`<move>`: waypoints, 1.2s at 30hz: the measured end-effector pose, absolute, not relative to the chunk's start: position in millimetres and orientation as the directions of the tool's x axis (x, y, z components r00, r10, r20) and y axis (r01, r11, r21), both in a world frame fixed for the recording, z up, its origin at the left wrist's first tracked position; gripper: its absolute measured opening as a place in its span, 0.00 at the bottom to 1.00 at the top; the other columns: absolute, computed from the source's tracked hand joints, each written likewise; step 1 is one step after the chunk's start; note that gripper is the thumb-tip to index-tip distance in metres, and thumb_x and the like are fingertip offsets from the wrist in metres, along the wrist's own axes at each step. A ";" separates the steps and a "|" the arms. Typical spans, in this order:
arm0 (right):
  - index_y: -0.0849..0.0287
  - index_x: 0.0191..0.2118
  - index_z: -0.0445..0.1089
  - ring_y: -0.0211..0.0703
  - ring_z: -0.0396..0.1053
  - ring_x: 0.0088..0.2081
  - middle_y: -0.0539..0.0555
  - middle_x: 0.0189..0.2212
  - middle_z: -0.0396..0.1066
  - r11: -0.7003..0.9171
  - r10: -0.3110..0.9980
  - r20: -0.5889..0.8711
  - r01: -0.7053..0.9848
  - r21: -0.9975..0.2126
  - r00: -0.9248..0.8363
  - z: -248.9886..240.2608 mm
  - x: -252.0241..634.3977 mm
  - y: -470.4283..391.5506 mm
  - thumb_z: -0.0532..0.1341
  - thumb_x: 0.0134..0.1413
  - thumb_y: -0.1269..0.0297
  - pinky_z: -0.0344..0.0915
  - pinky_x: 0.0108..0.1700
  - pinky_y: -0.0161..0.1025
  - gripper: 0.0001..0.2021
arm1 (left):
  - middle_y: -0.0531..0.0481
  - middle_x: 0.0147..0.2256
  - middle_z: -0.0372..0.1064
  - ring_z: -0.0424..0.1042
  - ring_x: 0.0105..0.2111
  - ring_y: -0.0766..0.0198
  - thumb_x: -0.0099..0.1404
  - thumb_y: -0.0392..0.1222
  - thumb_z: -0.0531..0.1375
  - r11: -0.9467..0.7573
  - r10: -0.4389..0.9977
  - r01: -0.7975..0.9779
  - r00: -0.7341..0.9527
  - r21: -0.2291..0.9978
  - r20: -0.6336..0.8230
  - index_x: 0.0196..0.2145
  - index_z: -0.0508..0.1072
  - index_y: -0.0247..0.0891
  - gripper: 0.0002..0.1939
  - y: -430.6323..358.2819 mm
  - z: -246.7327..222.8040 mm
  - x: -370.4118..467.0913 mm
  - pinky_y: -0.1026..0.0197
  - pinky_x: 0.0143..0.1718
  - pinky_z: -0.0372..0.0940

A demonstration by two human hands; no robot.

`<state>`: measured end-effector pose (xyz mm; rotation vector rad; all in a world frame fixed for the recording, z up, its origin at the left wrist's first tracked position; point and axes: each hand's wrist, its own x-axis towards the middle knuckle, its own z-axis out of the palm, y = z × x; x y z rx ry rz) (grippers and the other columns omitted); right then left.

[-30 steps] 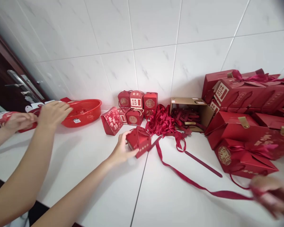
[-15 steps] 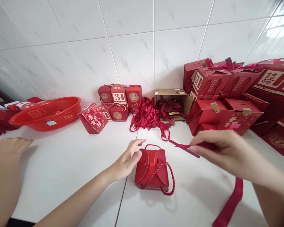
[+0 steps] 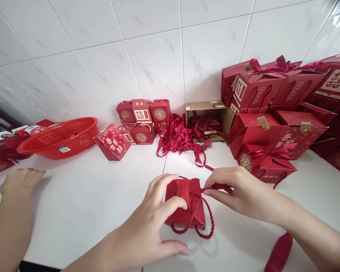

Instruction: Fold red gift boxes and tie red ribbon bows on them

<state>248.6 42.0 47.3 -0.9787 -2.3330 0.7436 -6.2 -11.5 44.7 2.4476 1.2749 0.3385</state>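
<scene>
A small red gift box point(image 3: 174, 217) with a twisted rope handle point(image 3: 211, 213) stands upright before me, its curved flaps folded in over the top. My left hand point(image 3: 150, 211) is on it, the fingers gripping around the flaps and the thumb stretched out apart on the near side. At the box's right flap, my right hand point(image 3: 229, 190) pinches a dark red ribbon point(image 3: 198, 190) close to the flap's hole. Whether the tip has passed through cannot be made out. The ribbon's long tail shows again below my right wrist.
Another person's hand point(image 3: 21, 181) rests at the left, in front of a red plastic basket point(image 3: 65, 145). Behind the box lie a ribbon heap point(image 3: 177, 134) and an open carton point(image 3: 228, 121) of dark red strips. Gift boxes point(image 3: 143, 128) and red bags point(image 3: 260, 130) line the wall.
My right hand has moved left with the ribbon to the box's right flap. My left hand has come from the box's side onto its flaps. A bow-tied box at right is now uncovered.
</scene>
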 end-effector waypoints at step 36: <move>0.57 0.39 0.71 0.42 0.68 0.41 0.54 0.38 0.71 0.478 0.760 0.314 0.163 -0.863 -0.569 54.6 204.0 45.1 0.59 0.62 0.57 0.64 0.48 0.42 0.10 | 0.46 0.63 0.54 0.51 0.66 0.49 0.72 0.46 0.48 -0.408 0.910 0.563 0.316 0.718 0.270 0.35 0.67 0.44 0.10 11.5 70.5 0.3 0.42 0.61 0.57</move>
